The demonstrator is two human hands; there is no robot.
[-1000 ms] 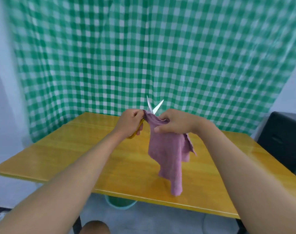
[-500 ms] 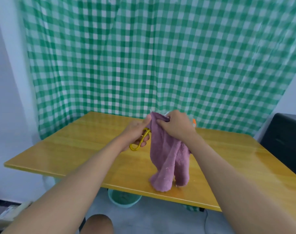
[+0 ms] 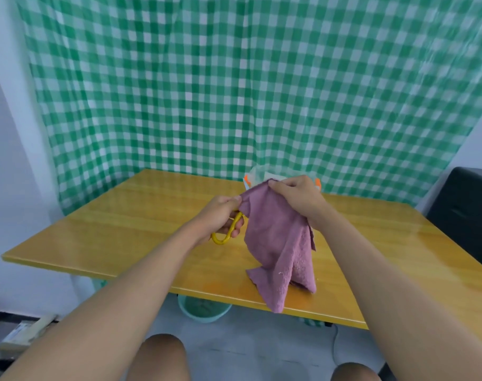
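Left hand (image 3: 222,213) fingers curled round yellow scissors (image 3: 228,229), thumb pinching cloth (image 3: 278,243) edge. Right hand (image 3: 294,195) fingers clamped on cloth top; cloth tail below fingers, draped on surface (image 3: 124,229).

fuzzy mauve cloth (image 3: 278,243), glossy wooden table (image 3: 129,229)

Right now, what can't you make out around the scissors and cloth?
Scissors blades: head view, hidden by the purple cloth and left hand; only the yellow handle shows.
Clear packet behind the right hand: mostly covered, contents unreadable.
Green basin: cut off by the table edge.
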